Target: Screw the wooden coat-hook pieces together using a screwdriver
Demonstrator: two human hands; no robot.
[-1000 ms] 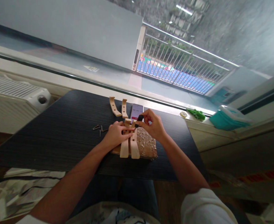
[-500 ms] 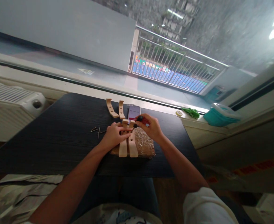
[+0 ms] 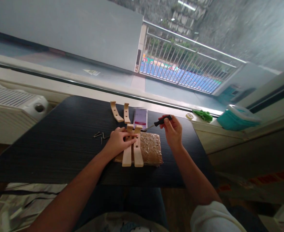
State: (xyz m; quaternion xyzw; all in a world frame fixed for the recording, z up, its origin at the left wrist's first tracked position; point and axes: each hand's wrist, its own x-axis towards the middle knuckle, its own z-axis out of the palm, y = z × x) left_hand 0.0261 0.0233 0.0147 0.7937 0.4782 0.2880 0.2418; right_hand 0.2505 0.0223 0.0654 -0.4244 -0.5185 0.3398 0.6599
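My right hand (image 3: 173, 130) is closed around the black handle of a screwdriver (image 3: 160, 122), whose shaft points left and down toward the wooden pieces. Two curved wooden brackets, a left one (image 3: 127, 154) and a right one (image 3: 138, 154), lie side by side across a brown wrapped block (image 3: 152, 149). Over the left bracket my left hand (image 3: 119, 141) bears down, its fingers reaching to the right bracket and holding it. Drilled holes show in the right bracket; the left one's are mostly hidden by my hand.
Two more wooden brackets (image 3: 116, 111) lie at the back of the dark table (image 3: 66, 138), beside a phone (image 3: 140, 116) with a lit screen. Several screws (image 3: 101, 137) lie left of my left hand. A green cloth (image 3: 203, 115) and a teal container (image 3: 236, 119) sit on the windowsill.
My right hand has moved right with the screwdriver, away from the right bracket, and the handle has tipped over toward horizontal. My left hand stays on the brackets.
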